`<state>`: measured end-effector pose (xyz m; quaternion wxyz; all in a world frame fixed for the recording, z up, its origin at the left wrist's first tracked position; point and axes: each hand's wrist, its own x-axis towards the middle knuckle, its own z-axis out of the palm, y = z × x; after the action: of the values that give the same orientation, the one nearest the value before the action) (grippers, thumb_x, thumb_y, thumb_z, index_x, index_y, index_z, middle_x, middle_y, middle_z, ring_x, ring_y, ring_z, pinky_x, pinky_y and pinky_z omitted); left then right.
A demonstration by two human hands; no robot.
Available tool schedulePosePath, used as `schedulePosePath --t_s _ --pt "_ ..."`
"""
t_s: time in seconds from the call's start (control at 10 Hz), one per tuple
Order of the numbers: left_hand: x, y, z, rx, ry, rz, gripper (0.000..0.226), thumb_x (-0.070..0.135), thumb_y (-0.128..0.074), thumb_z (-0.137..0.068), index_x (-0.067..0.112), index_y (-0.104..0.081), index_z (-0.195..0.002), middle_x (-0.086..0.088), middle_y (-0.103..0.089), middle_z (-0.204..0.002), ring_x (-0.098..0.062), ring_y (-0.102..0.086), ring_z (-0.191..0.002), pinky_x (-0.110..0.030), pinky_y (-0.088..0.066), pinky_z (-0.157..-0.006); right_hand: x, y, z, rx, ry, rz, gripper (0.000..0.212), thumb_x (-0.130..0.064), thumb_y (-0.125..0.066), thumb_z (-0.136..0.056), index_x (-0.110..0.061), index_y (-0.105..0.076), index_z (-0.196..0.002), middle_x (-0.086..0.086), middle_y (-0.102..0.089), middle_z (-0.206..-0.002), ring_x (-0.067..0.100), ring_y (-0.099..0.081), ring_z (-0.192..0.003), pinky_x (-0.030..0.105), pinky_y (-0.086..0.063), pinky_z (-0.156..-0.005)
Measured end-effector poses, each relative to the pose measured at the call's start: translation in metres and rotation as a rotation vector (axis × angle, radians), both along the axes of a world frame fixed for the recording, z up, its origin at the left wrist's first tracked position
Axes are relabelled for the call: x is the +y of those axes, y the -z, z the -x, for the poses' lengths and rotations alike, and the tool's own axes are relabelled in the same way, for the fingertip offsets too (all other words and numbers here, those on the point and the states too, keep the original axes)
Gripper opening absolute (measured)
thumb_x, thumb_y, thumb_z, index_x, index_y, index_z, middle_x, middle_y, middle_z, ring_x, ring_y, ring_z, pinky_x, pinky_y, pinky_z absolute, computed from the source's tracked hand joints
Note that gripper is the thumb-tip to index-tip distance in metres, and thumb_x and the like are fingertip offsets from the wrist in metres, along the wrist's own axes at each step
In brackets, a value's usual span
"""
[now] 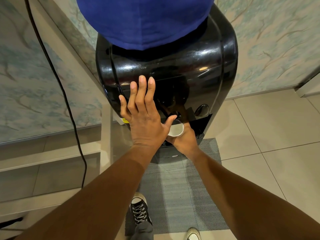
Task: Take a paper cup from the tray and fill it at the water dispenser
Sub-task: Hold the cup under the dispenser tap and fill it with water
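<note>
A glossy black water dispenser [173,70] stands in front of me, topped by a bottle under a blue cloth cover [143,19]. My left hand [142,115] lies flat against the dispenser's front, fingers spread upward and thumb reaching right toward the tap area. Just below and to the right, my right hand [185,141] holds a white paper cup [176,130] upright in the dispenser's recess. The cup's open mouth faces me; its lower body is hidden by my hands. The tap itself is hard to make out in the dark recess.
A grey woven mat [181,187] lies on the tiled floor under the dispenser. A black cable [69,110] hangs down the patterned wall at left, beside a low beige ledge [52,158]. My sneakers [138,210] stand on the mat's front edge.
</note>
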<state>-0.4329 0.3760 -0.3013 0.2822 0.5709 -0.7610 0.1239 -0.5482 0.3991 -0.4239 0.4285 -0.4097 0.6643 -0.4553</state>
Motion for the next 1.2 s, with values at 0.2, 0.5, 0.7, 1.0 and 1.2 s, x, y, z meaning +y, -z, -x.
schedulePosePath --t_s 0.2,0.5,0.7,1.0,1.2 --pt "-0.001 0.002 -0.001 -0.007 -0.003 0.011 0.123 0.068 -0.076 -0.063 0.013 -0.010 -0.152 -0.003 -0.007 -0.155 -0.027 -0.007 -0.145 -0.057 -0.009 -0.118 0.000 0.003 -0.002 -0.006 0.008 0.018 0.064 -0.014 -0.090 -0.063 -0.029 -0.052 -0.112 -0.012 -0.068 -0.093 -0.003 -0.066 -0.083 0.009 -0.050 -0.059" --pt "-0.002 0.003 -0.001 -0.005 -0.011 0.039 0.124 0.068 -0.078 -0.061 0.012 -0.013 -0.151 -0.004 -0.010 -0.155 -0.026 -0.010 -0.145 -0.055 -0.010 -0.117 -0.006 0.006 -0.003 -0.030 -0.022 0.032 0.067 -0.016 -0.089 -0.065 -0.018 -0.054 -0.122 0.000 -0.070 -0.103 0.013 -0.068 -0.093 0.034 -0.060 -0.076" --pt "-0.002 0.003 -0.002 -0.005 -0.013 0.044 0.124 0.067 -0.078 -0.061 0.012 -0.014 -0.151 -0.004 -0.011 -0.154 -0.026 -0.010 -0.144 -0.056 -0.011 -0.117 -0.002 0.001 -0.004 -0.009 -0.015 0.044 0.072 -0.020 -0.090 -0.064 -0.023 -0.050 -0.124 -0.007 -0.069 -0.101 0.006 -0.067 -0.091 0.013 -0.053 -0.066" --pt "-0.003 0.003 -0.002 -0.022 -0.010 0.045 0.124 0.068 -0.078 -0.062 0.013 -0.012 -0.151 -0.004 -0.010 -0.154 -0.027 -0.010 -0.144 -0.054 -0.008 -0.117 0.000 -0.003 -0.003 0.010 -0.009 0.027 0.062 -0.017 -0.090 -0.064 -0.035 -0.052 -0.108 -0.012 -0.068 -0.094 -0.004 -0.065 -0.083 0.008 -0.049 -0.060" --pt "-0.003 0.003 -0.003 -0.015 0.000 0.045 0.123 0.068 -0.079 -0.061 0.013 -0.013 -0.151 -0.003 -0.011 -0.153 -0.026 -0.011 -0.144 -0.057 -0.014 -0.116 -0.001 -0.006 -0.001 -0.002 -0.003 -0.008 0.060 -0.016 -0.090 -0.064 -0.029 -0.049 -0.107 -0.011 -0.066 -0.094 -0.001 -0.065 -0.082 0.008 -0.049 -0.056"
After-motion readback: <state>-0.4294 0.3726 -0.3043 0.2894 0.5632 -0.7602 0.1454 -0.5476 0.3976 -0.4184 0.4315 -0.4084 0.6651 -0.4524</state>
